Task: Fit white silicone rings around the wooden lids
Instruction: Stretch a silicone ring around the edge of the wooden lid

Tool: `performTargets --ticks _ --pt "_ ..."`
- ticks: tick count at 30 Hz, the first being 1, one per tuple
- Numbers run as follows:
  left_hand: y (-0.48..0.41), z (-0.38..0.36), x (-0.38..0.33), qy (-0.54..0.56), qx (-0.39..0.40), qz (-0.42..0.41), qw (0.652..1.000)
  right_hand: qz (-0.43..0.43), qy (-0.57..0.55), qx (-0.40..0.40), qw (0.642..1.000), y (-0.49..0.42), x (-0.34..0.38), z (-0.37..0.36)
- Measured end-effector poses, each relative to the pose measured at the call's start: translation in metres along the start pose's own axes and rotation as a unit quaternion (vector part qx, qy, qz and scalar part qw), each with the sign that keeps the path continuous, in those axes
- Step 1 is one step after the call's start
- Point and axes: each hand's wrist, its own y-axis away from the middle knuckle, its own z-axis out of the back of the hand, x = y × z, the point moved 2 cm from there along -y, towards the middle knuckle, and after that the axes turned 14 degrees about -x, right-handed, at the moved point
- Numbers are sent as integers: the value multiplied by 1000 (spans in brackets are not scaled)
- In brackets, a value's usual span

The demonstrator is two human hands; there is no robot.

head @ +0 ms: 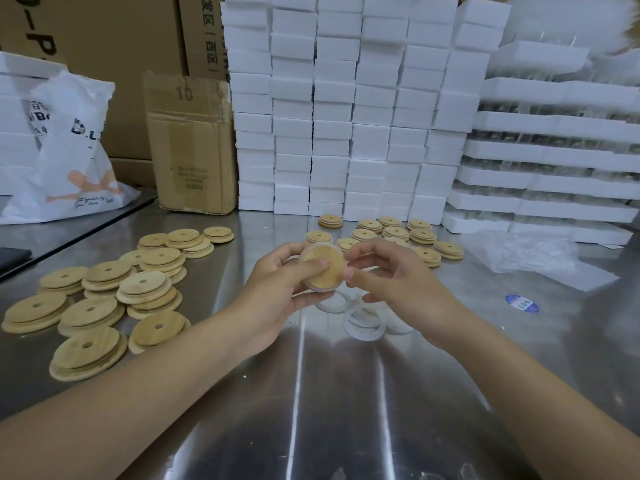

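Starting at the near edge, the steel table (329, 393) carries both bare forearms, which enter from 7 and 5 o'clock and converge at centre. Loose white silicone rings (363, 327) lie overlapped on the table directly beneath the hands.

The left hand (277, 282) holds one wooden lid (323, 268) above the table, clear of its surface. The thumb is laid across the lid face and the fingers are curled behind it. A translucent white ring (303, 253) shows around the lid's rim from 10 o'clock down to 6 o'clock. The right hand (391, 275) is closed narrow, with thumb and forefinger pinching the same lid at its 3 o'clock edge. Whether those fingertips bear on wood or on ring cannot be told.

At 8 to 10 o'clock from the hands lies a spread of bare lids (104, 306), each with a centre hole, overlapping in loose stacks. A blue sticker (522, 303) lies flat on the table at 3 o'clock.

Beyond the hands, at 12 to 1 o'clock, a second group of lids (394, 233) lies in short rows. Clear plastic film (533, 251) is crumpled at 2 o'clock.

Along the far side, a cardboard box (194, 147) stands at 11 o'clock with a printed white bag (69, 150) at 10 o'clock. Stacked white foam blocks (346, 116) fill 12 to 2 o'clock.
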Motion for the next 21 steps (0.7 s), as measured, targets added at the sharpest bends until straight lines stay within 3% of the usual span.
performTargets --ticks 6,11,13,16,19,21 --pt "5 -3 6 -60 10 -21 998 121 33 -22 992 1 -1 -7" --pt "6 -4 11 -90 1 -43 995 142 61 -29 988 -2 -3 -5" --pt "4 -5 14 -150 -21 -96 984 119 66 -45 990 -8 -6 3" --pt "0 -3 21 -278 -32 -193 941 59 85 -138 985 -20 -13 30" --pt "-1 -1 28 -330 -10 -213 920 -22 128 -232 964 -31 -34 67" --pt "-3 -1 30 -350 -4 -217 911 -75 209 -247 943 -36 -54 88"
